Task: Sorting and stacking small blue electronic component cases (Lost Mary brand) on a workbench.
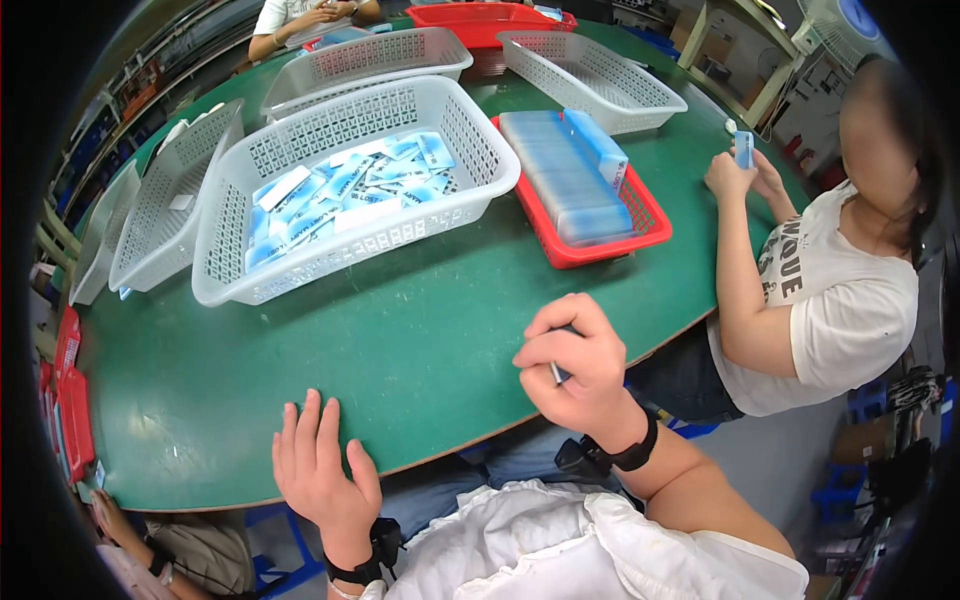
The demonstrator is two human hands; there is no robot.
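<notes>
My left hand (322, 472) rests near the table's front edge, fingers spread and nothing in it. To its right, above the edge, my right hand (588, 362) is curled around a thin dark rod with a silvery tip (559, 373); most of the rod is hidden in the fingers, so its kind cannot be told. Ahead stands a white perforated plastic basket (345, 247) holding a loose heap of small blue-and-white packets (335, 190). Beside it, a red basket (600, 249) carries tightly packed rows of similar flat packets (565, 180). Neither hand touches a basket.
More white baskets (600, 80) stand at the far side and left of the green table (290, 345). A red tray (490, 22) lies at the back. On the right a co-worker (820, 270) holds a blue packet (743, 150). Other people sit at the far side and lower left.
</notes>
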